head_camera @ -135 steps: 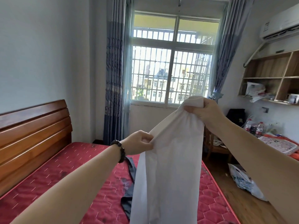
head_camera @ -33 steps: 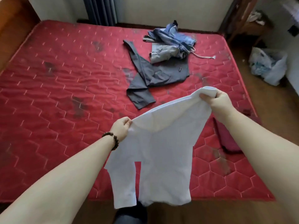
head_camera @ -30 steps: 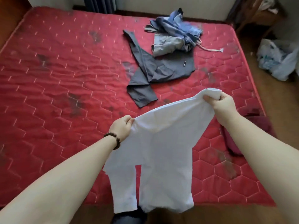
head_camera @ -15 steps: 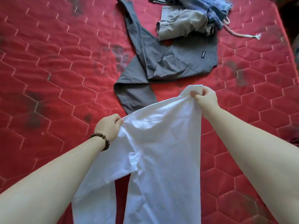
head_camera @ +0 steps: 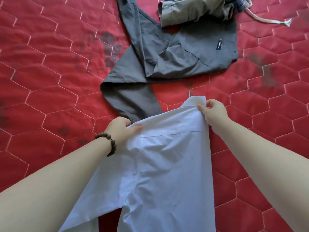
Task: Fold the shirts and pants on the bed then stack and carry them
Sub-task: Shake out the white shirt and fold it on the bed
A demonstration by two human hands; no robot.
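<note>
A white shirt (head_camera: 163,164) lies stretched over the red quilted mattress (head_camera: 50,72), its collar end pointing away from me. My left hand (head_camera: 121,129) grips the shirt's upper left shoulder edge, thumb on top of the cloth. My right hand (head_camera: 214,113) pinches the upper right edge beside the collar. Just beyond the shirt lies a dark grey garment (head_camera: 167,59), spread out and crumpled, its sleeve end touching the white shirt near my left hand. A khaki-grey garment (head_camera: 192,10) sits on top of it at the far edge of view.
A white drawstring cord (head_camera: 267,20) trails over the mattress at the upper right, coming from a bluish garment cut off by the frame. Dark stains mark the mattress at the left and right of the clothes.
The white shirt went from hanging in the air to lying low over the mattress. Both hands moved down and forward with it, and my view has dropped closer to the bed.
</note>
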